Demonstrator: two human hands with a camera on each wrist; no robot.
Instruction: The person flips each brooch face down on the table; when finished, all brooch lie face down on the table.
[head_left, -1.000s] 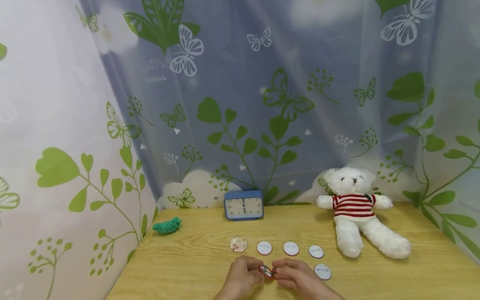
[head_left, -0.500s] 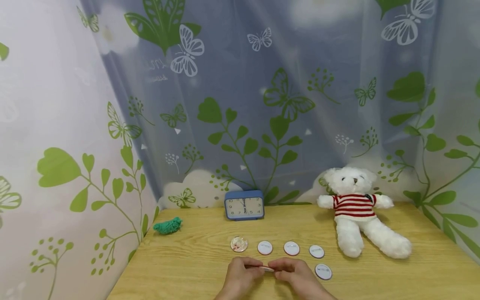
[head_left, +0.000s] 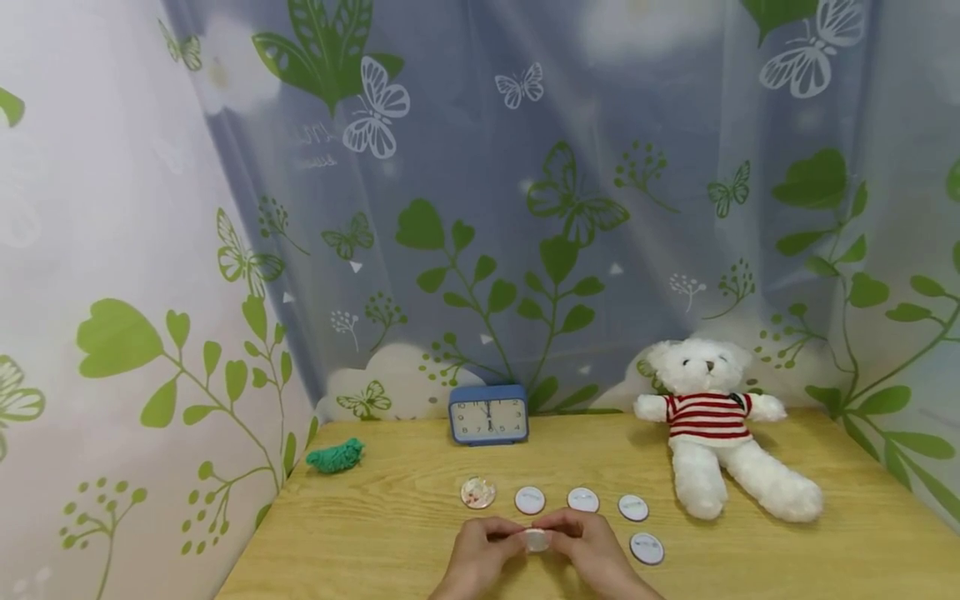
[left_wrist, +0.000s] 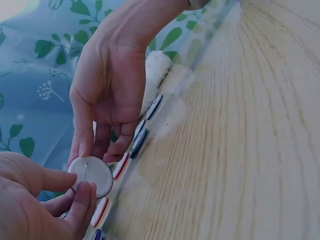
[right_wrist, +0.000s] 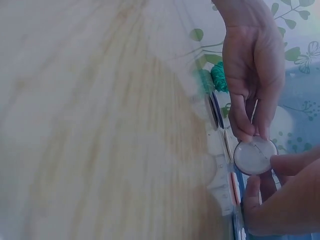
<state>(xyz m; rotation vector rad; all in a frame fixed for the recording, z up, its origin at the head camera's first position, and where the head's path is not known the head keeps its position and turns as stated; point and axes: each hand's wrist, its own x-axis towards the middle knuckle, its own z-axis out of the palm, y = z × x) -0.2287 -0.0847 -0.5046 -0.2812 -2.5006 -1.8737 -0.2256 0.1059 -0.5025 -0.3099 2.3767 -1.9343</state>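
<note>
A round pin-back badge (head_left: 536, 540) is held between both hands above the table, its white back with the metal pin facing me. My left hand (head_left: 478, 553) pinches its left edge between thumb and fingers. On the opposite edge, my right hand (head_left: 591, 552) pinches it the same way. The left wrist view shows the pin on the badge (left_wrist: 97, 175) as a thin upright line. Just beyond the hands lie a patterned disc (head_left: 477, 492) and several badges with white backs up, among them one badge (head_left: 529, 500) straight ahead and another badge (head_left: 647, 548) beside the right hand.
A blue clock (head_left: 489, 414) stands at the back of the wooden table (head_left: 375, 533). A green bundle of yarn-like material (head_left: 335, 456) lies at the far left. At the right back sits a white teddy bear (head_left: 708, 425) in a striped shirt, before a patterned curtain (head_left: 480, 167).
The badge has been turned over in the fingers, from its coloured front, past edge-on, to its white back. Both hands keep nearly the same place; the right fingers have moved over its edge.
</note>
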